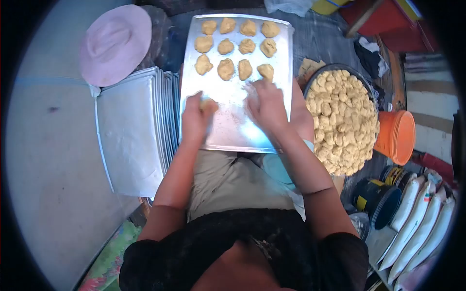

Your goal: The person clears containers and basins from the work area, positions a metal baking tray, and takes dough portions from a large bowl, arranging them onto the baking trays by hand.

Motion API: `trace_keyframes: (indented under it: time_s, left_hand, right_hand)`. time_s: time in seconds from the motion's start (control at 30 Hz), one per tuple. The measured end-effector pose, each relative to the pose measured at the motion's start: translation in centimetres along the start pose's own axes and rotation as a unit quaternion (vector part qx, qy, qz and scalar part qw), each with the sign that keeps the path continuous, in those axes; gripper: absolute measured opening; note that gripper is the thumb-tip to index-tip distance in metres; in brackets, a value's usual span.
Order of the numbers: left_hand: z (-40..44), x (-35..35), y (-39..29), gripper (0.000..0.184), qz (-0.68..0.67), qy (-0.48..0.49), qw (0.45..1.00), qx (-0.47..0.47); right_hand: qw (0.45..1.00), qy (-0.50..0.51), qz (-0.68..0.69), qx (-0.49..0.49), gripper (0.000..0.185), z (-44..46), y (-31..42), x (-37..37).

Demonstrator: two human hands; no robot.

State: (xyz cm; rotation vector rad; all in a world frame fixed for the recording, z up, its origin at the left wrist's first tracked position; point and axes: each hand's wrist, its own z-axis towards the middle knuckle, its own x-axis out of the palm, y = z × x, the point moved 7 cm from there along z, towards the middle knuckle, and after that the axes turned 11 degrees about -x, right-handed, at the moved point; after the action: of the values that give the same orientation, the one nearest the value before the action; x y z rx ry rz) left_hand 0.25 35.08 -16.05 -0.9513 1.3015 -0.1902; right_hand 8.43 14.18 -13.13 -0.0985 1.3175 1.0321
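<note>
A shiny metal baking tray (pixel 228 128) rests across my lap with several rough lumps of dough set in rows on its far half. My left hand (pixel 195 116) is curled over the tray's left side, with a piece of dough (pixel 209 105) at its fingers. Over the right side, my right hand (pixel 268 104) is close to the nearest-row dough lump (pixel 265 72); whether they touch is unclear. Motion smears the right fingers, and anything beneath them is hidden.
To the right stands a wide dark basin (pixel 374 99) heaped with dough pieces. An orange bucket (pixel 402 138), dark pails (pixel 376 201) and filled white bags (pixel 412 218) are beyond it. Stacked metal trays (pixel 128 133) and a pink hat (pixel 115 43) are on the left.
</note>
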Motion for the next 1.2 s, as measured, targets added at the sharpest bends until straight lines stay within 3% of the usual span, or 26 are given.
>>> trace_keyframes:
  time_s: [0.03, 0.07, 0.17, 0.2, 0.23, 0.3, 0.33, 0.4, 0.5, 0.57, 0.6, 0.7, 0.73, 0.83, 0.87, 0.93, 0.97, 1.03, 1.07, 1.13, 1.17, 1.2]
  left_hand:
    - [1.0, -0.5, 0.6, 0.039, 0.035, -0.073, 0.996, 0.023]
    - [1.6, -1.0, 0.6, 0.038, 0.022, -0.080, 0.996, 0.024]
    - [2.3, -1.4, -0.2, 0.034, -0.055, -0.045, 0.997, -0.026]
    - [2.2, -1.1, 0.0, 0.031, -0.014, -0.074, 0.995, 0.071]
    - [2.2, -0.9, -0.1, 0.032, 0.000, -0.054, 0.995, 0.078]
    - [1.9, -0.8, -0.3, 0.034, 0.029, -0.020, 0.995, 0.091]
    - [2.0, -0.5, 0.1, 0.037, 0.028, 0.011, 0.998, 0.064]
    - [0.9, -0.6, -1.3, 0.040, 0.047, -0.031, 0.994, 0.091]
    - [-1.7, 0.0, -4.6, 0.043, 0.071, -0.024, 0.989, 0.124]
    - [-3.6, 1.0, -6.5, 0.041, 0.065, 0.006, 0.987, 0.150]
    - [-4.5, 1.8, -7.4, 0.039, 0.072, 0.018, 0.983, 0.169]
    - [-7.5, 5.0, -11.1, 0.039, 0.031, 0.119, 0.961, 0.247]
    - [-8.4, 6.0, -12.6, 0.039, 0.027, 0.148, 0.953, 0.262]
    - [-10.5, 8.5, -15.8, 0.040, 0.012, 0.192, 0.925, 0.328]
    - [-11.0, 9.0, -16.4, 0.038, 0.023, 0.206, 0.920, 0.333]
    - [-11.4, 9.3, -16.7, 0.039, 0.038, 0.215, 0.913, 0.346]
    - [-10.9, 8.8, -16.2, 0.038, 0.057, 0.198, 0.921, 0.330]
    - [-10.0, 7.5, -14.6, 0.037, 0.090, 0.169, 0.936, 0.296]
    - [-9.1, 6.3, -13.3, 0.035, 0.077, 0.121, 0.949, 0.281]
    - [-6.3, 3.7, -9.8, 0.036, 0.065, 0.051, 0.976, 0.203]
    - [-5.2, 2.3, -8.2, 0.035, 0.087, 0.011, 0.984, 0.156]
    - [-4.2, 1.1, -6.7, 0.035, 0.108, -0.034, 0.983, 0.141]
  right_hand:
    - [0.997, 0.035, 0.064, -0.034, 0.041, -1.2, 0.8, -0.2]
    - [0.999, -0.018, 0.046, -0.020, 0.036, -2.2, 0.6, -1.9]
    - [0.977, -0.090, -0.107, 0.161, 0.052, -6.9, -8.6, -6.5]
    - [0.952, -0.063, -0.182, 0.238, 0.062, -9.7, -12.4, -7.7]
    - [0.916, -0.033, -0.250, 0.311, 0.072, -12.7, -15.4, -9.0]
    - [0.855, 0.128, -0.187, 0.466, 0.085, -18.3, -19.4, -8.3]
    - [0.852, 0.195, -0.223, 0.431, 0.086, -19.8, -19.6, -7.3]
    - [0.828, 0.327, -0.290, 0.351, 0.088, -24.2, -19.8, -4.0]
    - [0.881, 0.287, -0.246, 0.286, 0.094, -31.3, -26.0, -2.9]
    - [0.856, 0.173, -0.299, 0.383, 0.097, -30.2, -24.8, -9.8]
    - [0.842, 0.102, -0.379, 0.370, 0.095, -30.2, -24.7, -12.2]
    - [0.839, 0.029, -0.235, 0.491, 0.096, -29.6, -26.7, -14.1]
    - [0.820, 0.080, -0.227, 0.519, 0.093, -27.7, -25.6, -14.4]
    - [0.826, 0.140, -0.337, 0.429, 0.075, -28.1, -27.2, -10.7]
    - [0.847, 0.130, -0.361, 0.368, 0.055, -28.0, -25.7, -10.7]
    - [0.882, 0.052, -0.254, 0.393, 0.043, -28.9, -26.7, -12.1]
    - [0.907, -0.065, -0.222, 0.352, 0.038, -29.7, -27.6, -13.6]
    - [0.900, -0.213, -0.138, 0.355, 0.038, -32.4, -31.0, -15.9]
    - [0.882, -0.263, -0.145, 0.362, 0.041, -33.8, -32.5, -17.3]
    - [0.801, -0.440, 0.098, 0.393, 0.051, -36.0, -33.8, -18.4]
    - [0.732, -0.515, 0.225, 0.385, 0.054, -36.2, -33.4, -19.1]
    - [0.723, -0.529, 0.274, 0.350, 0.056, -35.4, -32.6, -19.9]
